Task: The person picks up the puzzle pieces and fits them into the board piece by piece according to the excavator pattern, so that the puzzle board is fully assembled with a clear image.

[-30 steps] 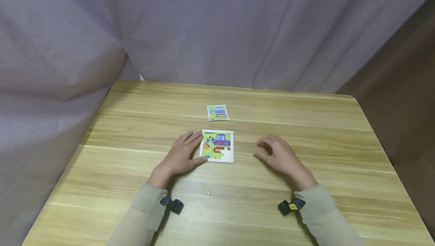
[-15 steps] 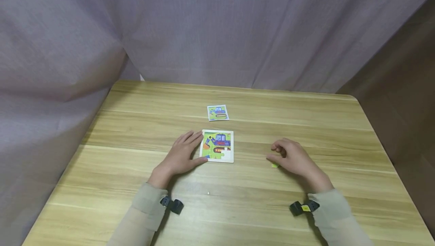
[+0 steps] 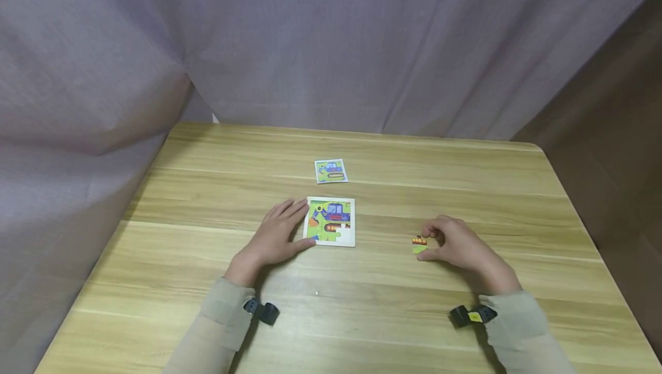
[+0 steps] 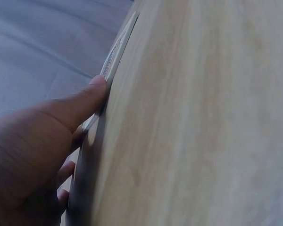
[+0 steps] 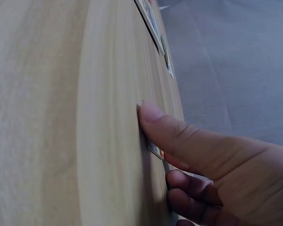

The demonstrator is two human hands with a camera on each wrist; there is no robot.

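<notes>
A square puzzle board [image 3: 331, 222] with a picture of a digger lies mid-table; one slot at its lower right shows white. My left hand [image 3: 296, 226] lies flat against the board's left edge, and in the left wrist view its thumb [image 4: 87, 101] touches the board's rim [image 4: 114, 59]. To the right, my right hand [image 3: 428, 244] pinches a small green and orange puzzle piece [image 3: 419, 245] between thumb and fingers, low on the table. In the right wrist view the thumb [image 5: 167, 129] presses that piece [image 5: 154, 149] from above.
A small picture card [image 3: 331, 171] of the same digger lies beyond the board. The wooden table [image 3: 362, 316] is ringed by grey curtains at the back and left, and its right edge drops off beside brown cloth.
My right hand has slid right and toward me, and its fingers have closed on the small puzzle piece, which now shows at the fingertips. The left hand and board have stayed still.
</notes>
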